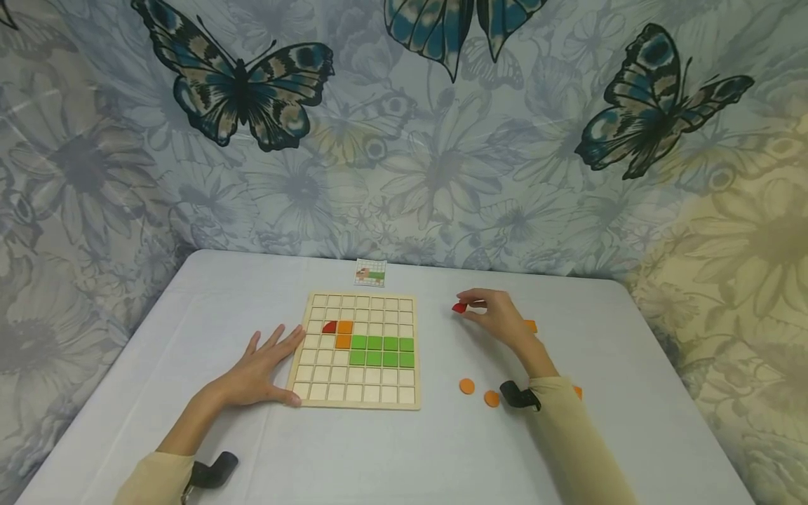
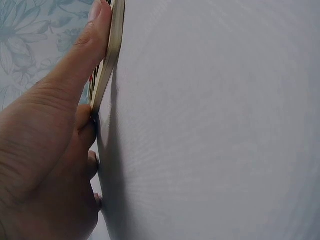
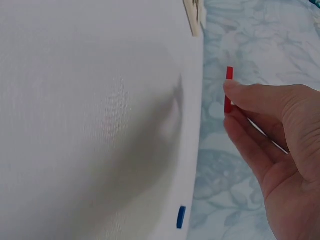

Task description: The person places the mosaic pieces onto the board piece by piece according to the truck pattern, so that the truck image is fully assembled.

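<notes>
A wooden grid board (image 1: 381,405) lies on the table, holding a red quarter-round tile (image 1: 330,327), orange square tiles (image 1: 344,327) and a double row of green square tiles (image 1: 374,343). With fingers spread, my left hand (image 1: 252,375) rests along the board's left edge; its thumb (image 2: 82,50) touches the near corner. Right of the board, my right hand (image 1: 499,317) pinches a small red tile (image 3: 228,90) between thumb and fingertips, raised off the tabletop. Fingers partly cover that tile.
A small pattern card (image 1: 370,273) lies behind the board. Two orange round tiles (image 1: 466,386) are on the right, with orange pieces (image 1: 532,325) partly hidden by my right arm. A blue piece (image 3: 181,217) shows in the right wrist view. A patterned curtain (image 1: 442,175) hangs behind the table.
</notes>
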A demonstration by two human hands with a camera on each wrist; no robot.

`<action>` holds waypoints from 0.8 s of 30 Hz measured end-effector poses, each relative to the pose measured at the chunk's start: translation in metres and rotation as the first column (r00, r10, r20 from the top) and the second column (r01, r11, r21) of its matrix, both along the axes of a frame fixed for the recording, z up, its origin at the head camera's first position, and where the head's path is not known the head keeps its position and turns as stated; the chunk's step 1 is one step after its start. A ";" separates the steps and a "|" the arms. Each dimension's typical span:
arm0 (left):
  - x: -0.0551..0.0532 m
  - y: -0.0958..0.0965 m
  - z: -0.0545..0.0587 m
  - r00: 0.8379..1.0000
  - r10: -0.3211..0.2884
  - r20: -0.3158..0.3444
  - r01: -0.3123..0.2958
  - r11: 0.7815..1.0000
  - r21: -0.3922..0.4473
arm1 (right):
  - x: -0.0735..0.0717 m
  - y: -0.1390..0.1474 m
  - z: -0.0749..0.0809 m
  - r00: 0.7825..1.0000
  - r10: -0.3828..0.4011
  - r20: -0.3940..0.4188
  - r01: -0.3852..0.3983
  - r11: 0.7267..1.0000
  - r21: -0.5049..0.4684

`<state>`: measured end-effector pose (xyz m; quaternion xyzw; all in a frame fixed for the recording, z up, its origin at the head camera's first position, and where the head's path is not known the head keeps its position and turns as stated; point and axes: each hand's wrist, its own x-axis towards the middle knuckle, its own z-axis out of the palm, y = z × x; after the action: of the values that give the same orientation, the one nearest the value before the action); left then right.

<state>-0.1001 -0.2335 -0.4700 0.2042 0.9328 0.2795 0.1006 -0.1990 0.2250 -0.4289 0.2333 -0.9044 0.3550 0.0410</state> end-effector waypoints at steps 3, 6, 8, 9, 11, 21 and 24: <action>0.000 0.000 0.000 1.000 -0.003 0.003 0.003 1.000 0.003 | 0.000 -0.008 -0.001 1.000 0.008 0.006 -0.008 1.000 0.004; 0.001 0.001 0.001 1.000 -0.004 0.004 0.004 1.000 0.008 | 0.000 -0.015 -0.002 1.000 0.012 0.022 -0.012 1.000 0.003; 0.001 0.001 0.001 1.000 -0.005 0.003 0.005 1.000 0.009 | 0.000 -0.019 -0.002 0.999 0.015 0.031 -0.015 1.000 0.003; 0.001 0.001 0.001 1.000 -0.005 0.001 0.005 1.000 0.008 | 0.000 -0.021 -0.002 0.999 0.019 0.034 -0.019 1.000 0.000; 0.001 0.001 0.001 1.000 -0.006 -0.001 0.006 1.000 0.009 | 0.000 -0.024 -0.002 0.999 0.019 0.039 -0.020 1.000 0.001; 0.000 -0.001 0.003 1.000 -0.015 -0.003 0.015 1.000 -0.004 | -0.003 -0.042 0.002 0.998 0.042 0.039 -0.042 0.999 0.005; 0.000 -0.001 0.003 1.000 -0.013 0.002 0.013 1.000 -0.009 | -0.002 -0.048 0.003 0.996 0.069 0.055 -0.068 0.998 -0.008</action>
<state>-0.1005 -0.2343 -0.4666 0.2094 0.9325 0.2751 0.1043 -0.2011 0.1766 -0.4262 0.2541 -0.8956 0.3652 0.0045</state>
